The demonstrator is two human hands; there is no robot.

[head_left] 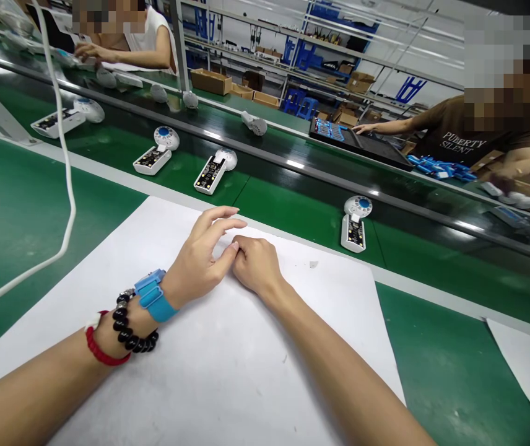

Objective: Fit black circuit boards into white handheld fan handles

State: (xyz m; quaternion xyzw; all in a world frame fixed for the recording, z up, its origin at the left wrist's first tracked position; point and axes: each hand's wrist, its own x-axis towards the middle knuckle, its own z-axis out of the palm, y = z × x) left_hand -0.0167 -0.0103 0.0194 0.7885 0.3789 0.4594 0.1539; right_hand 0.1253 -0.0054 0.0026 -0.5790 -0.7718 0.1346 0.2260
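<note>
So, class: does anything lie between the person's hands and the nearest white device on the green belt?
Nothing visible does. The left hand and right hand rest on the white sheet; only bare sheet and green belt separate them from the white device.

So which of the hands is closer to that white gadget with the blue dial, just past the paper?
Right. The right hand rests fisted on the paper, nearer the gadget; the left hand lies beyond it, farther away.

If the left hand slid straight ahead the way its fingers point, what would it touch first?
Probably nothing on the white paper: the left hand points up-right, past the right hand. Beyond the paper's edge lies green belt; depth is unclear.
</note>
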